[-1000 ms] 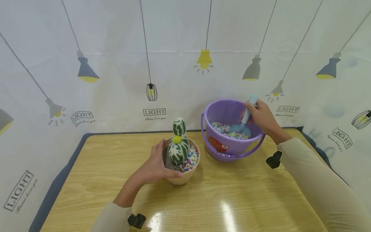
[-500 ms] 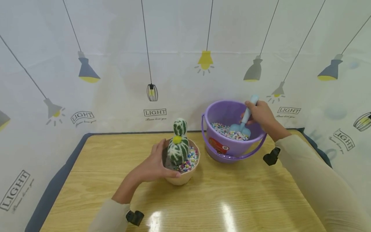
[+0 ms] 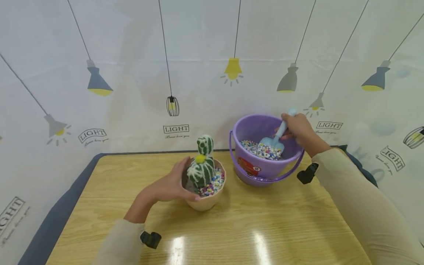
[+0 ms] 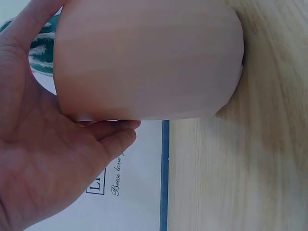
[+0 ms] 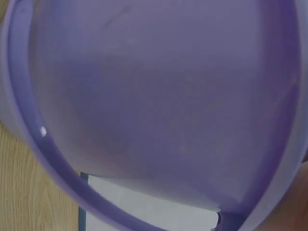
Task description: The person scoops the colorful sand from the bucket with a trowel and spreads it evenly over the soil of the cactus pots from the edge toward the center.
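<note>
My left hand (image 3: 170, 185) holds the pale peach flowerpot (image 3: 204, 203) by its left side, thumb at the near rim and fingers round the far side. In the left wrist view the pot (image 4: 149, 57) stands on the wood. A green-and-white toy cactus (image 3: 202, 171) with a yellow flower leans slightly in the pot, colourful pebbles (image 3: 212, 188) on its right side. My right hand (image 3: 298, 129) grips the handle of a light blue toy shovel (image 3: 281, 129). Its blade rests among pebbles (image 3: 265, 151) inside the purple bucket (image 3: 261, 165).
The bucket's handle (image 3: 291, 172) hangs down over its front; the right wrist view is filled by the bucket's outer wall (image 5: 159, 106). Wooden table (image 3: 225, 235) surrounds both containers. Behind it hangs a white sheet (image 3: 198, 73) printed with lamps.
The shovel blade has shifted slightly left in the bucket, and more of it shows above the pebbles. The flowerpot and my left hand have moved a little left, with the cactus leaning more.
</note>
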{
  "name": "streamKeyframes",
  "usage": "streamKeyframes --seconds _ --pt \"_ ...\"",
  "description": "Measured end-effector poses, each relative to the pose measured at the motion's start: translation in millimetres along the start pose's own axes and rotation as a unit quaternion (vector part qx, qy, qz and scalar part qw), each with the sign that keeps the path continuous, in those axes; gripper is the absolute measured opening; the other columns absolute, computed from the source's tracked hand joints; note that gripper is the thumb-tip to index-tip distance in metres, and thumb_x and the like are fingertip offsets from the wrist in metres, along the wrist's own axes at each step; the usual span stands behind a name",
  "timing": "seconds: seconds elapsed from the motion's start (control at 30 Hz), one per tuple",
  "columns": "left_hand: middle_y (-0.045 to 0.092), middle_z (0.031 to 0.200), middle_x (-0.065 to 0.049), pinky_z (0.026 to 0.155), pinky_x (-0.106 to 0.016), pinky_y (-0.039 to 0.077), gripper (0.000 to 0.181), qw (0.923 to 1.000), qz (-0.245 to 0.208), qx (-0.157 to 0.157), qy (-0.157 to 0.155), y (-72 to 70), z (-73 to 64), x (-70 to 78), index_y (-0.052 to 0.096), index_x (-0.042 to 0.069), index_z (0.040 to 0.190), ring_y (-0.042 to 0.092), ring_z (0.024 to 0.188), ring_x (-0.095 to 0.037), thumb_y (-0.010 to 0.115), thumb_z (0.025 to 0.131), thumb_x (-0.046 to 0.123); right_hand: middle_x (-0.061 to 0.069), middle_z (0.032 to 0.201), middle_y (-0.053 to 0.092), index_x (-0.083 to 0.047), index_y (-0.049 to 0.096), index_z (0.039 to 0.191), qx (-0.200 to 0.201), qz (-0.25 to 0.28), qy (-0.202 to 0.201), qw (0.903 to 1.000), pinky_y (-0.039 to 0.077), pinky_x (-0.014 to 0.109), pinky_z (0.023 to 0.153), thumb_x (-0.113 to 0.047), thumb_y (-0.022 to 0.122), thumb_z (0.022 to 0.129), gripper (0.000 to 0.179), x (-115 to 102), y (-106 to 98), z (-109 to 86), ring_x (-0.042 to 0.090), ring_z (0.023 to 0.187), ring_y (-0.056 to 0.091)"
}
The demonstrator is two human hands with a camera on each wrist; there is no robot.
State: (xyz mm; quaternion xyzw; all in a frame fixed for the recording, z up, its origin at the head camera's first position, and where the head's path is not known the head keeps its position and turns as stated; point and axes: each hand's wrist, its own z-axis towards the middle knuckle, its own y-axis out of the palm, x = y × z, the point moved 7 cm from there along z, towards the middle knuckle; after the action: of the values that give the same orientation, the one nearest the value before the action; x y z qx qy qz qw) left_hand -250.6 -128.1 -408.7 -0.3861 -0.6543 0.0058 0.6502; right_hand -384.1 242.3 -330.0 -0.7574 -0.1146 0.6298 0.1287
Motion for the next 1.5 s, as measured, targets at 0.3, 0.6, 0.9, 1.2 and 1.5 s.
streamKeyframes --seconds 0.3,0.6,0.9,1.2,1.5 --pt "0.003 0.158 -0.022 0.115 -0.06 0.02 0.126 0.9991 0.016 0.006 -0.038 1.9 -5.1 3.3 -0.001 0.011 0.157 0.013 0.144 -0.039 0.085 0.07 0.039 0.005 0.063 0.07 0.003 0.046 0.106 0.006 0.09 0.027 0.9956 0.058 0.03 0.056 -0.029 0.04 0.105 0.033 0 -4 -2.0 0.019 0.058 0.071" --pt "0.002 0.156 -0.026 0.106 -0.057 0.038 0.127 0.9899 0.052 0.107 -0.076 15.4 -14.2 15.6 0.002 0.01 0.157 0.036 0.133 -0.047 0.081 0.069 0.058 0.008 0.062 0.07 -0.003 0.043 0.104 0.022 0.154 0.04 0.987 0.059 0.031 0.057 -0.028 0.042 0.104 0.025 1 -10 -3.7 0.021 0.057 0.071" --pt "0.012 0.153 -0.023 0.096 -0.054 0.048 0.133 0.9825 0.073 0.149 -0.084 17.9 -11.7 18.0 0.006 0.013 0.157 0.05 0.12 -0.044 0.085 0.061 0.06 0.01 0.063 0.069 -0.002 0.041 0.121 0.039 0.218 0.048 0.974 0.059 0.032 0.06 -0.025 0.045 0.103 0.03 1 -16 -6.2 0.022 0.058 0.071" --pt "0.008 0.155 -0.025 0.107 -0.057 0.037 0.13 0.9937 0.056 0.078 -0.057 10.3 -5.1 15.1 0.004 0.009 0.156 0.038 0.132 -0.046 0.088 0.065 0.046 0.013 0.067 0.07 0.0 0.02 0.148 0.016 0.268 0.067 0.961 0.059 0.032 0.065 -0.025 0.046 0.103 0.059 0 -13 -14.6 0.026 0.064 0.072" --pt "0.009 0.155 -0.024 0.112 -0.062 0.024 0.124 0.9995 0.024 0.019 -0.006 5.4 1.2 16.2 0.008 0.009 0.156 0.023 0.139 -0.043 0.089 0.066 0.036 0.014 0.072 0.07 -0.008 0.026 0.144 0.01 0.316 0.09 0.9445 0.059 0.034 0.069 -0.027 0.05 0.101 0.052 2 -15 -26.1 0.026 0.067 0.073"
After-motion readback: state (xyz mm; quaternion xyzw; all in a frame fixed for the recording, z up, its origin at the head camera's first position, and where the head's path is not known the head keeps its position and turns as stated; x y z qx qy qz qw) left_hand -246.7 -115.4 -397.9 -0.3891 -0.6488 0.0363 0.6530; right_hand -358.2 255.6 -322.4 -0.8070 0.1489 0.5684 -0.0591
